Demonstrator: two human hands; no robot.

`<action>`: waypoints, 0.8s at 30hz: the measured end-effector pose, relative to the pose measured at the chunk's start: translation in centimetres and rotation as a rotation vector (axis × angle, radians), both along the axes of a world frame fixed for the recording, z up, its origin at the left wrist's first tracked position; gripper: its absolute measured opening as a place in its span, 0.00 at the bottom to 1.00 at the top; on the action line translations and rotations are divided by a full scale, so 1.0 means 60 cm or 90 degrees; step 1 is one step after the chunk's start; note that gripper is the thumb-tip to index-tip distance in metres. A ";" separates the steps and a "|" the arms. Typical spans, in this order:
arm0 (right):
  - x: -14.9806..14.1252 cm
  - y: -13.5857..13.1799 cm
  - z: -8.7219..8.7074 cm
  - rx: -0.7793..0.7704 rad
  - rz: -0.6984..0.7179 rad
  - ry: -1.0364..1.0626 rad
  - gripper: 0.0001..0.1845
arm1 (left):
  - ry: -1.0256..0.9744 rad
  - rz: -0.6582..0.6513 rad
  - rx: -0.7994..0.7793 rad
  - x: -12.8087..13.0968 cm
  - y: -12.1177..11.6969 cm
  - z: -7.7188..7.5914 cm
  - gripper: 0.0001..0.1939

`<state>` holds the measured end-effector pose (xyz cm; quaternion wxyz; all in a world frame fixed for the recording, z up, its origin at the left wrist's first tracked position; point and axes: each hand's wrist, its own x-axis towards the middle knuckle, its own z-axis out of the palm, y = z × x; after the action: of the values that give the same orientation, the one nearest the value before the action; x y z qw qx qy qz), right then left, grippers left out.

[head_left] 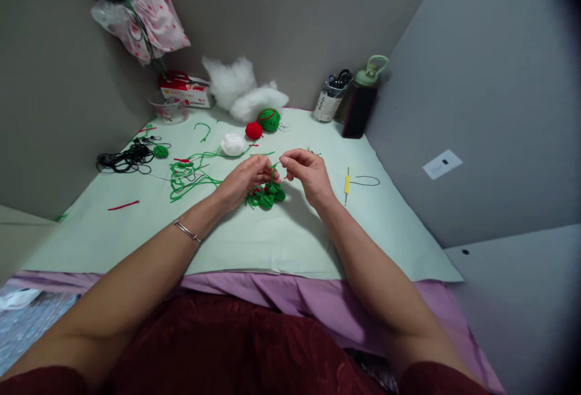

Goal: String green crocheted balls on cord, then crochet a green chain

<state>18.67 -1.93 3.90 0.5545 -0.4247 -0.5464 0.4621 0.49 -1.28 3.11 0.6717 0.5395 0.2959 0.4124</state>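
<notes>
My left hand (251, 181) is closed, thumb and fingers pinching a strand of green yarn (273, 172) that rises from a small crocheted piece. This green crocheted piece (267, 198), with bits of red in it, hangs or rests just below the left fingers; whether it touches the table cannot be made out. My right hand (307, 172) is just to the right, thumb and forefinger pinched on what looks like the end of the same yarn. A bit of red shows below its fingertips. Right of it lies a yellow-handled crochet hook (347, 184).
Loose green yarn (193, 183) and a tangled black cord (129, 158) lie left. White (233, 144), red (254, 131) and green yarn balls (269, 120) sit ahead, before white stuffing (233, 83). A bottle (361, 104) and a pen cup (327, 103) stand at back right. Walls enclose the table.
</notes>
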 end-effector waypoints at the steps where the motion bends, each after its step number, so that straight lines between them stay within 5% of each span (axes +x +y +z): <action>1: -0.001 -0.001 0.001 0.004 -0.002 -0.008 0.14 | 0.005 0.003 0.006 0.000 0.000 -0.001 0.15; 9: 0.000 0.001 0.000 0.020 -0.036 -0.031 0.14 | -0.004 0.038 0.005 0.001 0.004 -0.009 0.18; 15: -0.006 -0.005 0.004 0.037 -0.027 -0.051 0.13 | 0.016 0.088 0.095 0.004 0.000 -0.007 0.15; 24: -0.002 -0.002 0.000 0.025 -0.020 -0.037 0.17 | -0.009 0.077 -0.005 -0.004 0.003 0.002 0.09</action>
<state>18.54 -2.08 3.89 0.5538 -0.4353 -0.5645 0.4304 0.26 -1.10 3.21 0.6497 0.5150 0.3250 0.4550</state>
